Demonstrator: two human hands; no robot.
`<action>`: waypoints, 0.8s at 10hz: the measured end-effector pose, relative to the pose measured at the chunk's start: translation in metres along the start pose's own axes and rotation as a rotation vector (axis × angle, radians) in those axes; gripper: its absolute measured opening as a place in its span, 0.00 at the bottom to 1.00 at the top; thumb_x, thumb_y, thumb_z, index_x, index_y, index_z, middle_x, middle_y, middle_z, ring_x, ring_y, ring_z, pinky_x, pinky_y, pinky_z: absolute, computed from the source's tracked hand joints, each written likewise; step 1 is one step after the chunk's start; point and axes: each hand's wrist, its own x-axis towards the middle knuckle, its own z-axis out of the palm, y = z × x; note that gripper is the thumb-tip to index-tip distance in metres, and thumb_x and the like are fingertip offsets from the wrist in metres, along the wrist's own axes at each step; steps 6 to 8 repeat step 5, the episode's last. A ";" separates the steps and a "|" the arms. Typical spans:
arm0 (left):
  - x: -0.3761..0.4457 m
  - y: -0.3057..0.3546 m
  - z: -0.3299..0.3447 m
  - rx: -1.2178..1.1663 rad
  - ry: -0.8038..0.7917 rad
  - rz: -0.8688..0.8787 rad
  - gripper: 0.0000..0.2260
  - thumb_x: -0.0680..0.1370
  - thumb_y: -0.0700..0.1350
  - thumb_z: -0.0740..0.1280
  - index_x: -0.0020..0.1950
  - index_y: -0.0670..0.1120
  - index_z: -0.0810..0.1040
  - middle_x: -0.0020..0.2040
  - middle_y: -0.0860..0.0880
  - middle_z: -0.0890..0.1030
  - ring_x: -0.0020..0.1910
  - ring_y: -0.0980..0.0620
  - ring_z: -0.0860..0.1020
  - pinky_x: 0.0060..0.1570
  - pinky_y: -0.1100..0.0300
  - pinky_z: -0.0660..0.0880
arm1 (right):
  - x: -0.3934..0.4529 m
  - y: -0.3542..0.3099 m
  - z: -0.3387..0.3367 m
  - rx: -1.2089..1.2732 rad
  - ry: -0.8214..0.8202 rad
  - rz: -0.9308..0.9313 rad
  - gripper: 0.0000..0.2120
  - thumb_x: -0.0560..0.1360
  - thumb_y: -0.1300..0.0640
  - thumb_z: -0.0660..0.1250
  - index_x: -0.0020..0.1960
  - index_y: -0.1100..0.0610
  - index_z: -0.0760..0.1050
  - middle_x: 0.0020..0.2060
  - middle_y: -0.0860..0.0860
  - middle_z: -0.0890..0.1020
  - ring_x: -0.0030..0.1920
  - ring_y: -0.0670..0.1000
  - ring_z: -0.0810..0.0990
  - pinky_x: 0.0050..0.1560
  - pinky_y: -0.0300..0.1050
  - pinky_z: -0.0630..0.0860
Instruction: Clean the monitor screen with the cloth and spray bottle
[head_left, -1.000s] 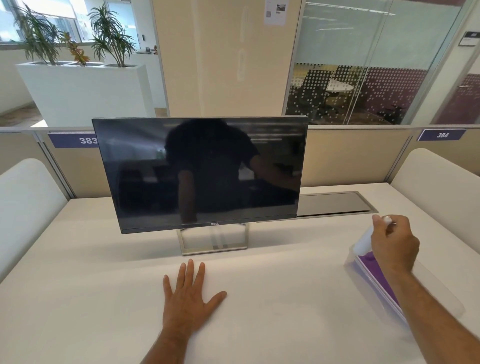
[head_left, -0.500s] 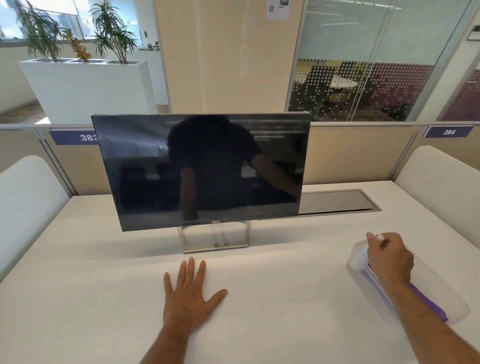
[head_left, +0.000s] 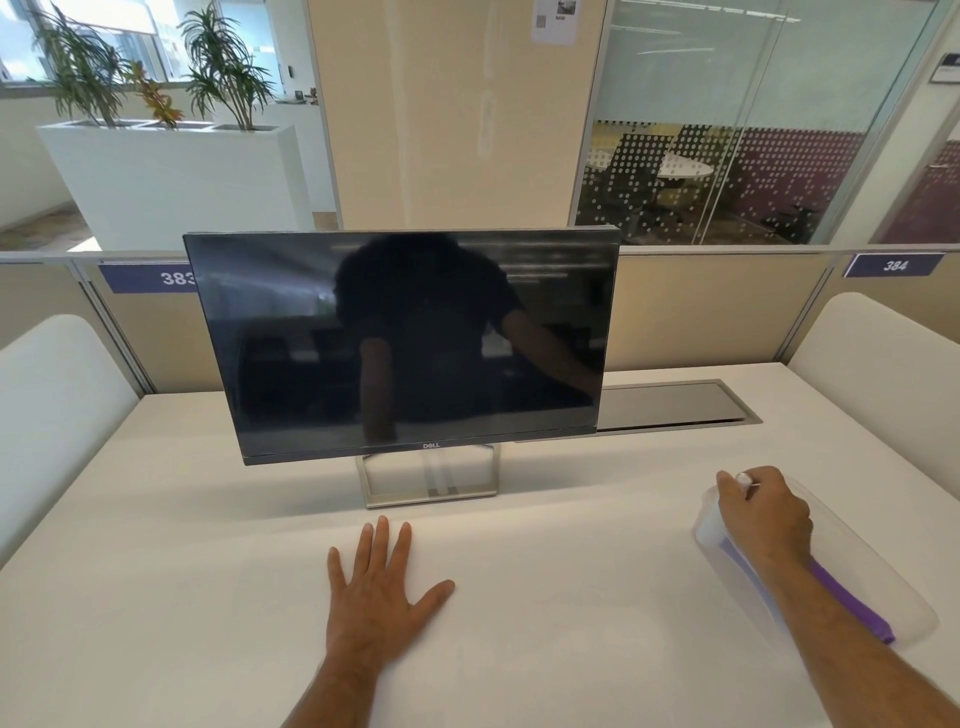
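Note:
A black monitor (head_left: 410, 343) with a dark screen stands on a silver stand at the middle of the white desk (head_left: 545, 597). My left hand (head_left: 382, 587) lies flat on the desk in front of the stand, fingers spread. My right hand (head_left: 763, 514) grips a small translucent spray bottle (head_left: 709, 527) inside a clear plastic tray (head_left: 893, 587) at the desk's right. Its white nozzle shows above my fingers. A purple cloth (head_left: 847, 603) lies in the tray, partly under my forearm.
A grey cable hatch (head_left: 675, 405) is set into the desk behind and right of the monitor. White rounded dividers (head_left: 52, 405) flank the desk on both sides. Beige partitions, a planter with plants and glass walls stand behind.
My right hand with the spray bottle has come down lower into the tray. The left hand has stayed flat on the desk.

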 end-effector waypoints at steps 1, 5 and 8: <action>0.000 0.000 -0.001 -0.005 -0.002 0.002 0.48 0.67 0.80 0.36 0.81 0.55 0.45 0.82 0.50 0.42 0.80 0.50 0.39 0.75 0.38 0.36 | -0.002 -0.003 -0.001 -0.019 -0.016 0.011 0.11 0.77 0.49 0.68 0.48 0.54 0.70 0.47 0.64 0.83 0.48 0.67 0.79 0.50 0.55 0.74; 0.000 0.002 -0.003 -0.013 -0.049 -0.011 0.48 0.68 0.80 0.36 0.81 0.55 0.43 0.82 0.50 0.40 0.80 0.49 0.38 0.75 0.38 0.35 | -0.006 -0.010 -0.005 -0.043 0.053 -0.070 0.21 0.76 0.42 0.69 0.58 0.58 0.74 0.52 0.61 0.83 0.50 0.65 0.80 0.51 0.57 0.77; 0.000 0.002 -0.003 -0.013 -0.049 -0.011 0.48 0.68 0.80 0.36 0.81 0.55 0.43 0.82 0.50 0.40 0.80 0.49 0.38 0.75 0.38 0.35 | -0.006 -0.010 -0.005 -0.043 0.053 -0.070 0.21 0.76 0.42 0.69 0.58 0.58 0.74 0.52 0.61 0.83 0.50 0.65 0.80 0.51 0.57 0.77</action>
